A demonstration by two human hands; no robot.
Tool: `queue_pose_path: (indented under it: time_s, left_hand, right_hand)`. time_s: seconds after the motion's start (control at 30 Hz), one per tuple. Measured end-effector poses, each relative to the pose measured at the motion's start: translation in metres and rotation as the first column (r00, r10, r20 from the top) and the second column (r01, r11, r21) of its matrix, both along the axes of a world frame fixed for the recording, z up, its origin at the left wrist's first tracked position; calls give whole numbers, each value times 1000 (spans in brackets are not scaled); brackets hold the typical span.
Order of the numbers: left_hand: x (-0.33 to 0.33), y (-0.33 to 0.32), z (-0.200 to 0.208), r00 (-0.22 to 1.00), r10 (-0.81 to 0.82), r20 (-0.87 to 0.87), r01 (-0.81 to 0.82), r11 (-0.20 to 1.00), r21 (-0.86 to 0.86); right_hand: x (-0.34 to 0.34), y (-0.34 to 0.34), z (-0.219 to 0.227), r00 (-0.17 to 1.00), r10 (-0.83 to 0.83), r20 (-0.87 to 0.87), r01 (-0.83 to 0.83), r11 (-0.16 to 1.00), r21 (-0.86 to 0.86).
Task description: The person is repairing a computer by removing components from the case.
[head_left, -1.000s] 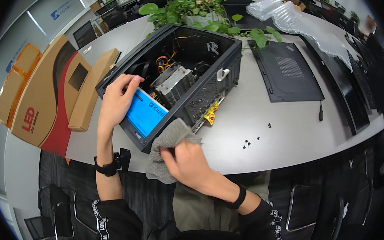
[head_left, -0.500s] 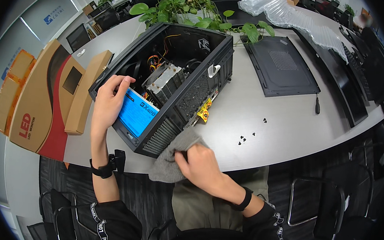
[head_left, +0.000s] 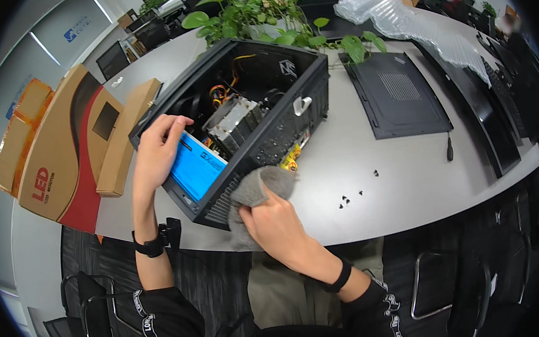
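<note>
A black computer case (head_left: 190,84) lies on its side on the table, its upper side open. Inside show a metal cooler block (head_left: 234,119), orange and yellow wires and a blue-labelled power supply (head_left: 197,165). My left hand (head_left: 159,147) grips the case's left edge beside the power supply, fingers curled over it. Bunched in my right hand (head_left: 275,223) is a grey cloth (head_left: 256,189), pressed against the case's perforated near end. A yellow tag (head_left: 292,157) sticks out from the case just beyond the cloth.
A black side panel (head_left: 399,93) and a screwdriver (head_left: 450,146) lie to the right, with several small screws (head_left: 345,202) nearer me. Cardboard monitor box (head_left: 62,152) stands at left. Behind are a leafy plant (head_left: 256,12), bubble wrap (head_left: 414,24) and a monitor (head_left: 476,115).
My right hand has moved the cloth slightly up and away from me along the case's end. My left hand keeps its place on the case; the whole view has shifted a little.
</note>
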State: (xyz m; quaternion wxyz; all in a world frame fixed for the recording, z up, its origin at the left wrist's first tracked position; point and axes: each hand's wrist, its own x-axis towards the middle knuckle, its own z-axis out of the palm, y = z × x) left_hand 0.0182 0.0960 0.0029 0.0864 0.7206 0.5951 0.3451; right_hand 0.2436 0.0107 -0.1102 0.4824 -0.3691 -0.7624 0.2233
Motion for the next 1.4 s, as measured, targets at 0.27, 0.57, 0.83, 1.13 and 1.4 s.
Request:
queue_pose_path:
  time_s: [0.27, 0.57, 0.83, 1.13, 1.4]
  left_hand:
    - [6, -4, -3, 1000, 18, -6, -18, 999, -35]
    - [5, -2, -4, 1000, -5, -5, 5, 1000, -1]
    - [4, -5, 0, 1000, 17, 5, -17, 1000, -20]
    - [7, -3, -2, 1000, 7, -28, -8, 1000, -17]
    - [7, -4, 1, 1000, 30, 8, -30, 999, -42]
  right_hand:
    - [19, -13, -30, 977, -38, 208, 85, 971, -222]
    - [9, -13, -46, 887, -239, 395, 256, 967, 11]
    - [9, -29, -33, 937, -136, 321, 155, 987, -33]
    - [2, -28, -48, 889, -163, 429, 151, 987, 61]
    - [30, 4, 4, 964, -256, -68, 256, 967, -15]
